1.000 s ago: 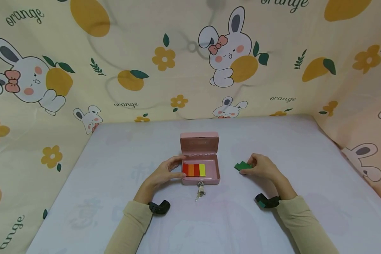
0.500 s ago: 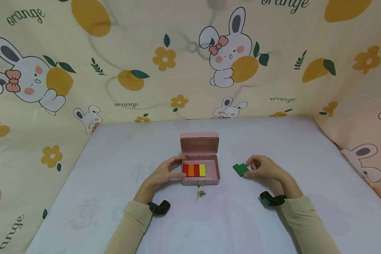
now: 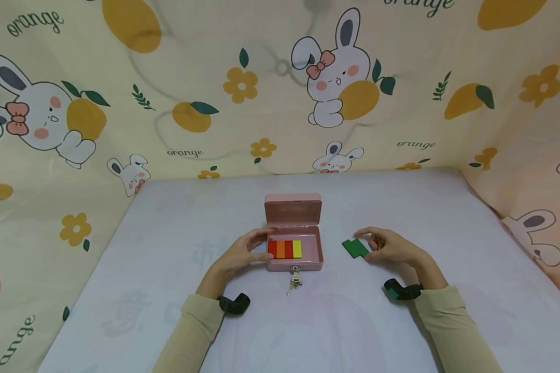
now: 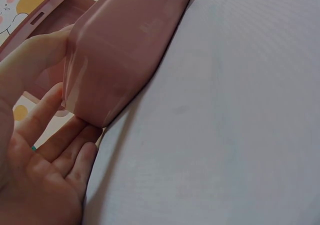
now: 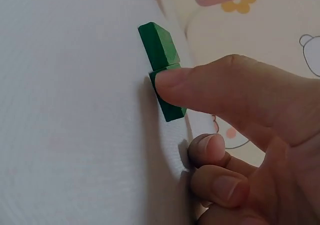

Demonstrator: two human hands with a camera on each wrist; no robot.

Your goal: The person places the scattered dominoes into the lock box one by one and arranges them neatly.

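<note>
A pink metal cash box [image 3: 313,248] stands with its lid [image 3: 293,211] up. Red, orange and yellow blocks [image 3: 284,249] lie side by side in its left part. My left hand [image 3: 240,252] holds the box's left end, thumb at the front corner and fingers toward the back; the left wrist view shows the thumb over the rim. To the right of the box, two green blocks [image 3: 355,248] lie on the table, touching but offset. My right hand [image 3: 391,245] has its thumb on the nearer green block [image 5: 172,110] and its index fingertip at their far side.
Keys [image 3: 294,283] hang from the lock at the box's front. A white cloth [image 3: 280,331] covers the table. Behind it rises a patterned fabric backdrop [image 3: 270,119], which continues along both sides. A black camera band sits on each wrist.
The green blocks have turned and now lie flat on the table, slightly offset. My right hand has shifted a little right and its thumb and index finger have spread. My left hand stays on the box.
</note>
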